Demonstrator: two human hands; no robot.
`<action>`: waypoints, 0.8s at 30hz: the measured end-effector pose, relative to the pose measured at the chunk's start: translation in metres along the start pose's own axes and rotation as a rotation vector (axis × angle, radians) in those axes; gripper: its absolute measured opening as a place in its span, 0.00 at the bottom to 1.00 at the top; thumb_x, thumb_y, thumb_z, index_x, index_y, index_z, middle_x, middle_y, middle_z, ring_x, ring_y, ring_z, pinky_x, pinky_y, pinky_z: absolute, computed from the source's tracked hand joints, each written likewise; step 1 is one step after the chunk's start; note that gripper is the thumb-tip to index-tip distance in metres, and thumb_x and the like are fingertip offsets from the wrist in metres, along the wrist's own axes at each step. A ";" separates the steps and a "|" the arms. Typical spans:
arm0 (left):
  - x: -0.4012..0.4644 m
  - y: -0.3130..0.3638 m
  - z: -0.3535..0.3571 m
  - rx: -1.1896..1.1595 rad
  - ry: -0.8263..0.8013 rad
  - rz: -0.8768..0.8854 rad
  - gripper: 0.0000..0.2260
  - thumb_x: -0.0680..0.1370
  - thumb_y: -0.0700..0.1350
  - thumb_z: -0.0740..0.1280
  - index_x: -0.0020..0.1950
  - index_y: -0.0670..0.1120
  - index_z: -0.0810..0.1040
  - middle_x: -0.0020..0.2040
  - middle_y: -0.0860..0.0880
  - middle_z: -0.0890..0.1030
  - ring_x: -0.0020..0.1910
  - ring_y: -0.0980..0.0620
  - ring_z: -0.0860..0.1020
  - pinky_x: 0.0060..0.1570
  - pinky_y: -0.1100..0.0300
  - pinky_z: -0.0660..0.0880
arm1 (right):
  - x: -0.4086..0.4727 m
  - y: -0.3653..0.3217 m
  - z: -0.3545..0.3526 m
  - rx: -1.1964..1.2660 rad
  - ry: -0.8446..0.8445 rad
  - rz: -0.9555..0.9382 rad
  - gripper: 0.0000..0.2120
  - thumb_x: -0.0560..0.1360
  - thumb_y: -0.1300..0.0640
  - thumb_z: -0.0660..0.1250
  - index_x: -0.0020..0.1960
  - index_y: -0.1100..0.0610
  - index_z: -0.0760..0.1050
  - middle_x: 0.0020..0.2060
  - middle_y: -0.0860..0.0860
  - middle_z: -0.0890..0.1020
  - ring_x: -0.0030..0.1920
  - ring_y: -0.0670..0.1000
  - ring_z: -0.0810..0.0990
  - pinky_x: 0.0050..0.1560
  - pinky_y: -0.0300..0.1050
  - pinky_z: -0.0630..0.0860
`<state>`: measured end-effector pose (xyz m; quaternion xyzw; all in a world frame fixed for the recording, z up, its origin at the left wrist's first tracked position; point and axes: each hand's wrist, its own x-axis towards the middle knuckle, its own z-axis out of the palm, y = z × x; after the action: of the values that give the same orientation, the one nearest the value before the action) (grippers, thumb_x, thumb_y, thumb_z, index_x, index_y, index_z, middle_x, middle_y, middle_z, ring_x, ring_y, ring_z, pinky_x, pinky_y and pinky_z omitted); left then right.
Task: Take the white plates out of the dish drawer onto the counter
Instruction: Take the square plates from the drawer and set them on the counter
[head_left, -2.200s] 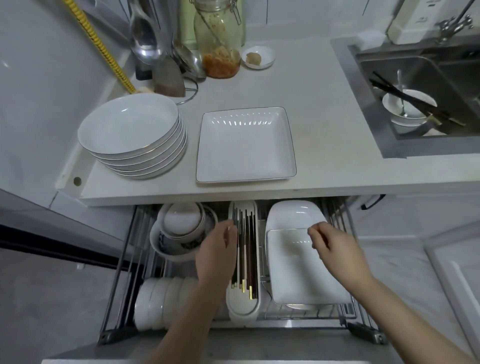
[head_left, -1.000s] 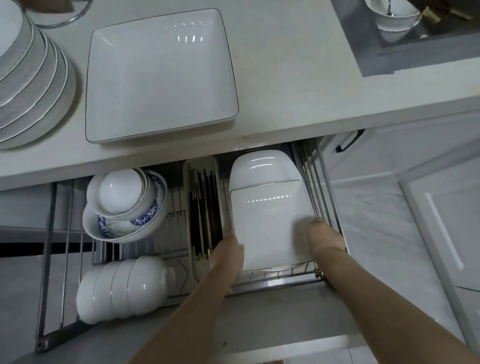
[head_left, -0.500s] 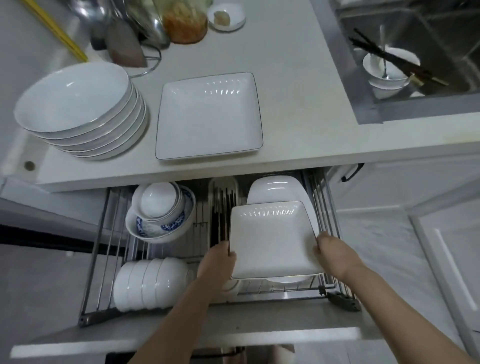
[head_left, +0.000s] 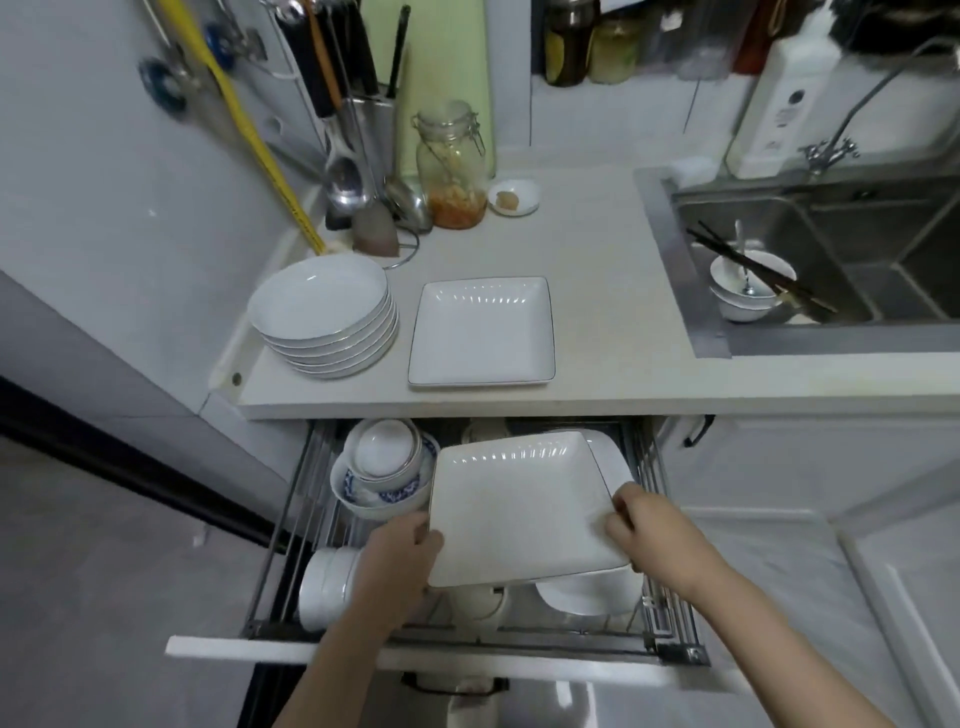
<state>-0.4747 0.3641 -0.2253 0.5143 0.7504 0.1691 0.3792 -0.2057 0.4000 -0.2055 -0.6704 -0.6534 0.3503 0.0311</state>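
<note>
The square plate (head_left: 519, 506) is up in the air over the right side of the open drawer (head_left: 670, 623), tipped a bit toward the person. The left hand (head_left: 397, 564) grips its near left corner. The right hand (head_left: 647, 525) pinches its right edge. Both hold only by the rim, so it could slip and crash onto the white dishes (head_left: 592, 590) still in the drawer under it.

On the way up, its far edge could bump the front edge of the counter (head_left: 623, 400), which hangs right over the drawer.

1 square plate (head_left: 483, 330) lies near the counter's front edge, with a stack of round plates (head_left: 324, 312) just left of it, near the left corner. Setting this 1 down too fast on the other could chip both. The bowls (head_left: 384, 467) in the drawer's left side sit close to the left hand and could get knocked.
</note>
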 end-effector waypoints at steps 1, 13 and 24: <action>-0.006 0.005 -0.008 -0.006 0.003 0.014 0.06 0.75 0.41 0.62 0.43 0.45 0.79 0.34 0.48 0.79 0.33 0.49 0.76 0.36 0.54 0.75 | -0.004 -0.004 -0.007 0.011 0.004 -0.018 0.08 0.77 0.58 0.58 0.47 0.64 0.70 0.38 0.58 0.79 0.31 0.56 0.80 0.34 0.46 0.74; 0.001 0.063 -0.087 0.037 0.092 0.116 0.07 0.75 0.40 0.61 0.45 0.40 0.78 0.35 0.46 0.76 0.37 0.48 0.74 0.34 0.59 0.72 | -0.002 -0.062 -0.073 0.022 0.148 -0.132 0.07 0.75 0.56 0.58 0.40 0.58 0.68 0.29 0.50 0.77 0.20 0.44 0.76 0.29 0.42 0.71; 0.088 0.093 -0.113 0.323 0.111 0.115 0.12 0.78 0.45 0.58 0.35 0.46 0.64 0.42 0.44 0.77 0.47 0.44 0.75 0.41 0.57 0.64 | 0.064 -0.096 -0.088 -0.139 0.201 -0.040 0.09 0.77 0.54 0.56 0.47 0.60 0.69 0.40 0.52 0.77 0.41 0.55 0.73 0.37 0.44 0.67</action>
<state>-0.5152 0.4971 -0.1259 0.6005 0.7569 0.0959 0.2395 -0.2492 0.5079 -0.1181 -0.6895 -0.6830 0.2344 0.0570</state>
